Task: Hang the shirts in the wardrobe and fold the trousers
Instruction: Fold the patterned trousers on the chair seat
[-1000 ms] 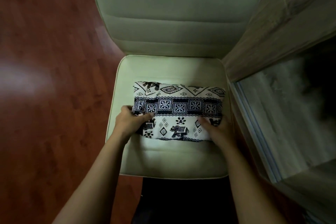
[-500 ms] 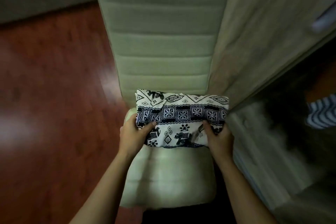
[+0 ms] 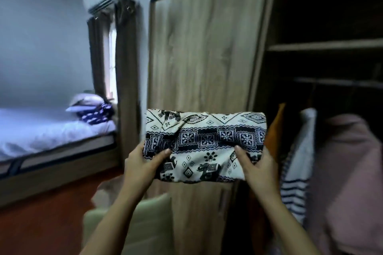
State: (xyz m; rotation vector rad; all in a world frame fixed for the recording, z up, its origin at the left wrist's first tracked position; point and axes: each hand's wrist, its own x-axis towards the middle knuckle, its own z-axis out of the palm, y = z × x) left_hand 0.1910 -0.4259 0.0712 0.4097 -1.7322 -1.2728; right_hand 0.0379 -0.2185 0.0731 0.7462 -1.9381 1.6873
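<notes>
The folded trousers (image 3: 205, 143), cream with a black elephant and diamond print, are held up in the air in front of the wardrobe door (image 3: 203, 47). My left hand (image 3: 143, 163) grips their left end, thumb on top. My right hand (image 3: 257, 167) grips their right end the same way. Inside the open wardrobe hang a striped white shirt (image 3: 298, 172) and a pink garment (image 3: 344, 172) below a dark rail (image 3: 339, 83).
A wooden shelf (image 3: 323, 46) crosses the wardrobe above the rail. The pale chair (image 3: 132, 223) stands low in front of me. At the left are a bed (image 3: 41, 130) with pillows and dark patterned cloth (image 3: 96, 113), curtains and red floor.
Both hands lifted the folded trousers off the chair seat and raised them to wardrobe height. My view swung up from the chair toward the open wardrobe and the bed.
</notes>
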